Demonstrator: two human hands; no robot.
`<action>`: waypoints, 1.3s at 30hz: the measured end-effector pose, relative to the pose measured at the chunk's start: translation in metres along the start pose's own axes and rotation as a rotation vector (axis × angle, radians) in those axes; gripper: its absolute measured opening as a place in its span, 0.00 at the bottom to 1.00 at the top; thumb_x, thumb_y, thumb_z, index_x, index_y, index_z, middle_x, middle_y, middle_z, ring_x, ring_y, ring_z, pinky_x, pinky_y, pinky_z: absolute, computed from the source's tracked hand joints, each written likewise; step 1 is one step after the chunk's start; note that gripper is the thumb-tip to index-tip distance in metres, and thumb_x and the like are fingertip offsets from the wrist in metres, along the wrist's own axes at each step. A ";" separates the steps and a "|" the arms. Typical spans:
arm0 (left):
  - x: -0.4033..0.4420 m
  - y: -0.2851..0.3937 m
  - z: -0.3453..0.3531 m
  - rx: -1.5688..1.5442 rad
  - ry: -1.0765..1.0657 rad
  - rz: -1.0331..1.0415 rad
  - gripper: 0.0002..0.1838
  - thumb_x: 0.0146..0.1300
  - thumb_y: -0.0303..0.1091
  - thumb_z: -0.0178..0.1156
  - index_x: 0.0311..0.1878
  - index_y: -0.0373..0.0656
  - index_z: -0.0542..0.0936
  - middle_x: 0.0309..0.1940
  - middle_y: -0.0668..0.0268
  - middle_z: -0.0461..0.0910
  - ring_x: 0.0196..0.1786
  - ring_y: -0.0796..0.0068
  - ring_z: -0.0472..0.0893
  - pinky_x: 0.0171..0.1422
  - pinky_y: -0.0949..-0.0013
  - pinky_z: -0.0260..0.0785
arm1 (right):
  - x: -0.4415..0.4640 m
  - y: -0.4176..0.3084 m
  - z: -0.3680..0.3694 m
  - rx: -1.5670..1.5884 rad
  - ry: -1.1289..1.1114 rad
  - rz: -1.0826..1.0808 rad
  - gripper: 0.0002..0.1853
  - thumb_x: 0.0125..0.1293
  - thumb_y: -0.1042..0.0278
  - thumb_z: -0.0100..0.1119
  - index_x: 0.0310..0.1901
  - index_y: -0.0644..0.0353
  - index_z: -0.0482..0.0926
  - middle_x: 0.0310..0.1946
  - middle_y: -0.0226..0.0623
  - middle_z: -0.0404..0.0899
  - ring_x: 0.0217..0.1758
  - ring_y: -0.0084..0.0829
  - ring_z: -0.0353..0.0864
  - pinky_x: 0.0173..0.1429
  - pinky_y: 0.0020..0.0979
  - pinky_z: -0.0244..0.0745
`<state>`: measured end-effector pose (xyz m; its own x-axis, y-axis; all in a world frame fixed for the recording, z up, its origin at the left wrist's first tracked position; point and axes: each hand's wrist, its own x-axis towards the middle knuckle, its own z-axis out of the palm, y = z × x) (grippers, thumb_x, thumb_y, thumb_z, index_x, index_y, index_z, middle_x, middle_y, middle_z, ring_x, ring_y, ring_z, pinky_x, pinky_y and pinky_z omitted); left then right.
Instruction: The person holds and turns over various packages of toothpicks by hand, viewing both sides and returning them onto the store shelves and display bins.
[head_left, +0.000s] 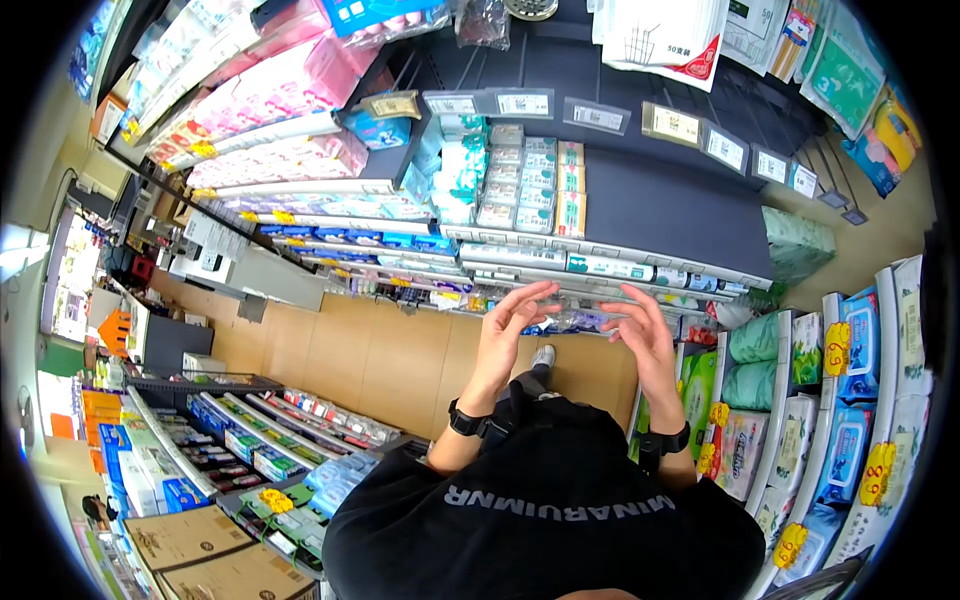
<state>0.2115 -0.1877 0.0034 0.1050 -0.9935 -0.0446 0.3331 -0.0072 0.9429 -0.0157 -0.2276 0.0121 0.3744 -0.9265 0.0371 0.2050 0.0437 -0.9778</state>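
My left hand [508,330] is raised in front of my body with its fingers apart and nothing in it. Level with it, my right hand [648,338] is held up too, fingers spread and bare. Neither hand touches anything. Beyond them stands a dark shelf unit [665,200]. On its upper board sit rows of small white and teal boxes [518,185], with orange-and-white boxes [571,190] beside them. Rolled packs [610,266] lie on the board below, just past my fingertips.
Pink packs [290,95] fill shelves at the upper left. Wipes packs [858,345] and green packs [752,340] line the right side. Cardboard boxes [215,560] stand at the lower left, near another goods shelf [250,440]. Brown floor [350,350] runs between.
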 end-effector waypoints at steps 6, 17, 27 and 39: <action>-0.045 -0.014 0.008 0.033 0.028 -0.066 0.21 0.76 0.39 0.53 0.66 0.38 0.76 0.62 0.56 0.79 0.59 0.66 0.82 0.64 0.68 0.69 | -0.042 -0.001 0.005 0.012 -0.023 -0.024 0.30 0.72 0.72 0.54 0.73 0.63 0.60 0.60 0.46 0.78 0.53 0.29 0.81 0.54 0.29 0.73; -0.078 -0.017 0.032 0.082 -0.090 -0.057 0.21 0.75 0.39 0.53 0.65 0.39 0.77 0.62 0.58 0.80 0.59 0.66 0.82 0.65 0.66 0.69 | -0.101 -0.009 -0.003 0.026 0.075 -0.080 0.31 0.70 0.71 0.55 0.73 0.63 0.61 0.60 0.46 0.76 0.53 0.29 0.80 0.54 0.29 0.74; -0.110 -0.010 0.028 0.112 -0.090 0.031 0.19 0.74 0.31 0.52 0.65 0.38 0.76 0.63 0.60 0.79 0.59 0.68 0.82 0.64 0.67 0.70 | -0.135 -0.019 0.016 0.003 0.044 -0.081 0.30 0.71 0.69 0.56 0.73 0.63 0.62 0.60 0.45 0.76 0.53 0.29 0.80 0.55 0.29 0.74; -0.183 -0.019 0.032 0.140 -0.189 0.048 0.18 0.74 0.34 0.53 0.64 0.40 0.78 0.62 0.62 0.79 0.58 0.69 0.82 0.61 0.68 0.69 | -0.222 -0.022 0.040 -0.008 0.051 -0.098 0.27 0.71 0.73 0.55 0.70 0.64 0.63 0.60 0.45 0.75 0.53 0.29 0.80 0.55 0.29 0.73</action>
<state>0.1560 -0.0096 0.0047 -0.0639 -0.9966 0.0515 0.1976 0.0379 0.9796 -0.0671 -0.0081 0.0334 0.3061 -0.9442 0.1219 0.2308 -0.0506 -0.9717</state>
